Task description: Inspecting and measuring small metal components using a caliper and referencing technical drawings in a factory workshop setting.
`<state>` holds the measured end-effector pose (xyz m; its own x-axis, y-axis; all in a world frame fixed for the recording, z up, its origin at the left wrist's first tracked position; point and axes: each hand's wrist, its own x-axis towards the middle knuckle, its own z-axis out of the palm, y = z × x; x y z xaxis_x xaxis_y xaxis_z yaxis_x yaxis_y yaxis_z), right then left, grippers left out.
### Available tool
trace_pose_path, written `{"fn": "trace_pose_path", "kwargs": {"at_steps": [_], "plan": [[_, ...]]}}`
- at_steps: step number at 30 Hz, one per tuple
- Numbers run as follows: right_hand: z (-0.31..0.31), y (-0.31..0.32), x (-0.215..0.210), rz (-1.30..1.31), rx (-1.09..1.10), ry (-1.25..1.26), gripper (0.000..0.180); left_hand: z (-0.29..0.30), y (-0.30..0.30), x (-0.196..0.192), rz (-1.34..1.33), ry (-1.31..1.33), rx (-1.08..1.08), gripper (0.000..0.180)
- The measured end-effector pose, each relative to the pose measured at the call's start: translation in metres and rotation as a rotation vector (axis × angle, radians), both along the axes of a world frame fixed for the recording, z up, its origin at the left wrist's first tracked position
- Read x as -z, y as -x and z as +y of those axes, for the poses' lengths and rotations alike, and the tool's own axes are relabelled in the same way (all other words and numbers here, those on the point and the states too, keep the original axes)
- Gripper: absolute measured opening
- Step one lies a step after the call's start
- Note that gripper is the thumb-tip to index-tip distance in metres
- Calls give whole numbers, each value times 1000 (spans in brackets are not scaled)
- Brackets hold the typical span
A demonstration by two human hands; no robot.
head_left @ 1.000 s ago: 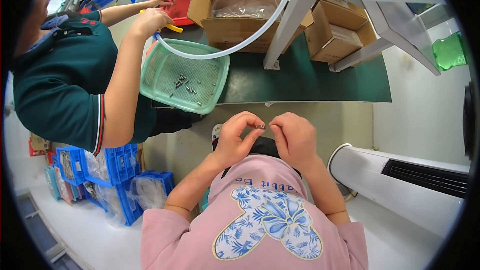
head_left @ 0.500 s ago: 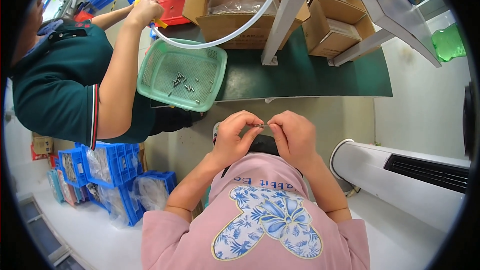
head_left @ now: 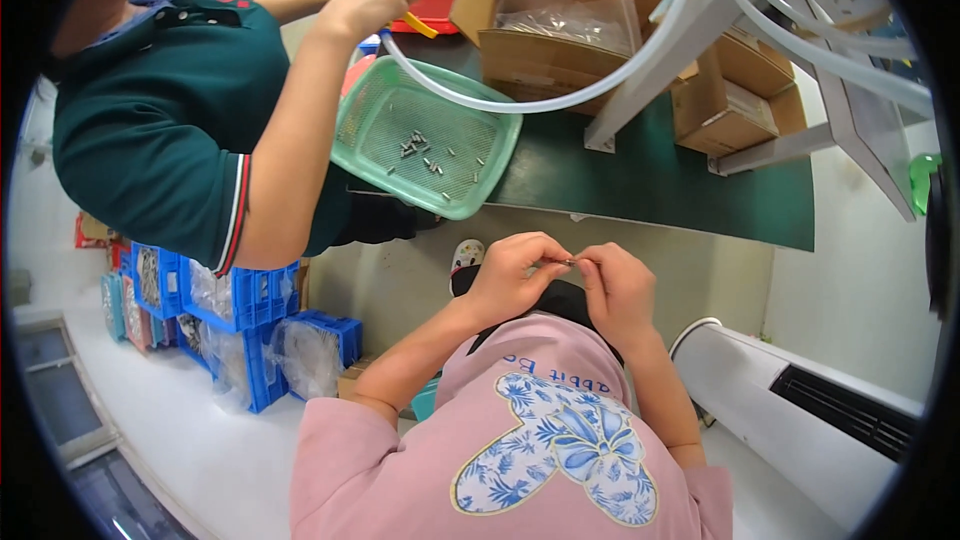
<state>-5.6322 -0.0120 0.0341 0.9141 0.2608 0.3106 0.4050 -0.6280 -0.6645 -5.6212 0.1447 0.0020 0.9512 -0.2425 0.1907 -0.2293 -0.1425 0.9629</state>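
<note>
**Two hands pinch a small metal part over the lap**

The left hand (head_left: 512,275) and the right hand (head_left: 617,285) meet fingertip to fingertip just in front of the pink shirt, near the edge of the green bench mat (head_left: 660,175). Between them sits a tiny metal part (head_left: 569,262), grasped by the thumb and forefinger of the left hand; the right hand's fingers close on its other end, though whether they truly grip it or only touch it is too small to tell. As a judgement, fine work like this goes best with the part kept close to the body, both wrists steady, and the pinch light enough not to flick the piece away.

Far left on the mat, a pale green mesh tray (head_left: 495,155) holds a scatter of similar small metal pieces (head_left: 425,152). Beyond it stands an open brown cardboard box (head_left: 545,65) with a clear plastic bag (head_left: 570,20) inside; a second brown carton (head_left: 735,105) lies to the right. A red bin (head_left: 435,5) sits at the far edge. Blue crates (head_left: 250,310) with bagged stock stand on the floor, left. A co-worker's hand (head_left: 372,0) holds a clear hose (head_left: 600,80).
</note>
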Motion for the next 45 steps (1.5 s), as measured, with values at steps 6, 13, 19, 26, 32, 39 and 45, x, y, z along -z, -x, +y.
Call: {"fn": "trace_pose_path", "kwargs": {"at_steps": [6,13,19,26,32,39,45], "plan": [[-16,-2,-1,124,302,-328,8,36,-51,48,-85,-433,-301,6],[-15,5,16,205,225,-233,7,70,-109,100,144,-865,-450,10],[-19,6,17,210,290,-225,9,125,-128,99,391,-1301,-424,11],[-18,3,11,207,285,-181,6,146,-131,114,471,-1223,-308,19],[-18,4,12,199,286,-179,5,131,-131,115,223,-1229,-245,11],[-22,6,14,175,293,-168,4,137,-134,122,-243,-1258,-11,11],[-23,8,15,169,287,-168,3,139,-133,134,-239,-1175,-62,9]]}}
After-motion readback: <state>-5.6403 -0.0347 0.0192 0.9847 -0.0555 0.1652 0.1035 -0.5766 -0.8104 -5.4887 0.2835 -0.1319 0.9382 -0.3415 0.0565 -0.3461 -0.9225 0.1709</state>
